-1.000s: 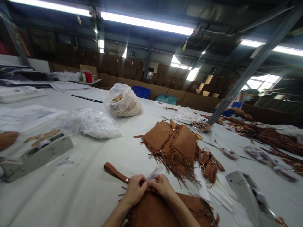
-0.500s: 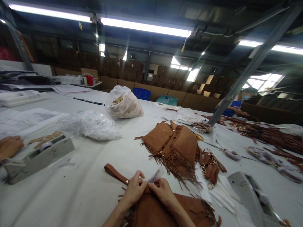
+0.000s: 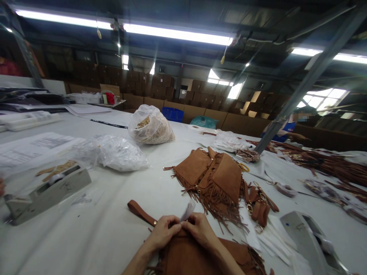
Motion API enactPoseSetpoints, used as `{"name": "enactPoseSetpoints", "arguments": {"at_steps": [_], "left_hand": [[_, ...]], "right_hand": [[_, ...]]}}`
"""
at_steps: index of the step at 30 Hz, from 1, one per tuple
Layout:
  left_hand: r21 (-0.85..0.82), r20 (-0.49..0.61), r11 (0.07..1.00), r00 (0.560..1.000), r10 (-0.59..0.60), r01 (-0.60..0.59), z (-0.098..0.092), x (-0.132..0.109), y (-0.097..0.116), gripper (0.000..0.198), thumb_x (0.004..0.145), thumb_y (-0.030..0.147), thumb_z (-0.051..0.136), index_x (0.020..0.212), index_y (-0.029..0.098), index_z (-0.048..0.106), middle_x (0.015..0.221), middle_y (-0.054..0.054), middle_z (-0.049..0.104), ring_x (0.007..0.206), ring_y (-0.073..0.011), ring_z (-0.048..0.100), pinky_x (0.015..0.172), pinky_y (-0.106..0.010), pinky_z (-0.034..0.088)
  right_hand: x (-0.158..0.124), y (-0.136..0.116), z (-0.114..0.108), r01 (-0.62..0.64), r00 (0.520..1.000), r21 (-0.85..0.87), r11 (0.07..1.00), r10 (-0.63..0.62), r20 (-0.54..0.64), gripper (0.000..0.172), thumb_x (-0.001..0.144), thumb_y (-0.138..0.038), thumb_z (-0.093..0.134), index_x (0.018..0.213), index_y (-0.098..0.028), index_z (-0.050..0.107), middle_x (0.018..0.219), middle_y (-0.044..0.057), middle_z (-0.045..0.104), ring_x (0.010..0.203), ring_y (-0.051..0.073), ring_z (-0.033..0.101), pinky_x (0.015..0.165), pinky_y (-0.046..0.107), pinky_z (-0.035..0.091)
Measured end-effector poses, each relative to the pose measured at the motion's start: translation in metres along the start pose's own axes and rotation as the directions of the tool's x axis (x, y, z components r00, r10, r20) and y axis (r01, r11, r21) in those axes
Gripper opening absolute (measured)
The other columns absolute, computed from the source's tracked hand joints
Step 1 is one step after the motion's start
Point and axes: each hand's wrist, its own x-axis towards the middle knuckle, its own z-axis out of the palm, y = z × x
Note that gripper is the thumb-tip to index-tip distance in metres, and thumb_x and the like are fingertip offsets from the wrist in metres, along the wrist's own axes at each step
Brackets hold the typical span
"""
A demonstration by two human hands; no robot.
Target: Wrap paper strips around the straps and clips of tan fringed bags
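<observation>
Far left, a co-worker's hand (image 3: 1, 187) is almost out of view now; half a second ago it's right by the grey tape dispenser (image 3: 51, 194). Doesn't seem to matter for the close-up work here, since that hand's nowhere near it. The brown strap (image 3: 141, 213) lies looped on the table (image 3: 109, 233), same as before.

Next along, the left hand (image 3: 164, 231): its forefinger was up a moment ago, now it's curled down to meet the thumb. The pale strip (image 3: 188, 211) stands steeper than it did, so I'd call this a small regrip, same step. Both hands look clamped on its lower end, though I can't tell if the bag's edge is pinched in too. The brown bag (image 3: 189, 256) itself lies flat right under the wrists, at the near side of the table.

Right hand (image 3: 200, 229) mirrors the left, fingers bent, thumb tip in against the other hand's, forearms angling in. Past it, the fringed bag (image 3: 223, 177) just sits there.
</observation>
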Motion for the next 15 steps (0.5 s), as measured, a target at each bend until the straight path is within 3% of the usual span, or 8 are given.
{"name": "enactPoseSetpoints", "arguments": {"at_steps": [4,8,11,15], "left_hand": [[-0.164,0.056,0.985,0.998,-0.038,0.046,-0.003,0.002,-0.001,0.025,0.075,0.035,0.058,0.081,0.012,0.066,0.076,-0.002,0.065,0.075,-0.016,0.055,0.069,-0.025,0.041],[-0.115,-0.004,0.992,0.998,-0.058,0.057,0.002,0.002,-0.006,0.024,0.076,0.036,0.055,0.075,0.013,0.062,0.07,0.0,0.06,0.072,-0.0153,0.052,0.068,-0.024,0.039],[-0.009,-0.122,0.999,0.992,-0.041,0.04,0.01,0.002,-0.008,0.025,0.081,0.036,0.047,0.069,0.015,0.056,0.064,0.002,0.052,0.067,-0.0139,0.047,0.063,-0.023,0.036],[-0.003,-0.198,0.999,0.979,-0.038,0.038,0.018,0.003,-0.011,0.024,0.082,0.036,0.044,0.07,0.017,0.053,0.065,0.003,0.05,0.067,-0.0139,0.046,0.063,-0.023,0.036]], "right_hand": [[0.005,-0.019,-0.012,0.025,0.988,0.038,0.999,-0.031,0.149,0.015,0.072,-0.024,0.056,0.073,-0.015,0.068,0.069,-0.001,0.065,0.064,0.014,0.055,0.058,0.021,0.04],[0.008,-0.023,-0.02,0.082,0.972,-0.033,0.996,-0.072,0.226,0.015,0.07,-0.019,0.054,0.075,-0.015,0.067,0.073,-0.001,0.066,0.069,0.015,0.057,0.062,0.021,0.041],[0.01,-0.018,-0.021,0.097,0.974,-0.144,0.985,-0.064,0.216,0.02,0.068,-0.013,0.048,0.072,-0.014,0.067,0.068,-0.002,0.065,0.066,0.015,0.056,0.059,0.02,0.04],[0.014,-0.012,-0.015,0.093,0.99,-0.195,0.976,-0.07,0.121,0.022,0.069,-0.014,0.045,0.073,-0.016,0.067,0.07,0.0,0.067,0.069,0.017,0.06,0.061,0.021,0.042]]}}
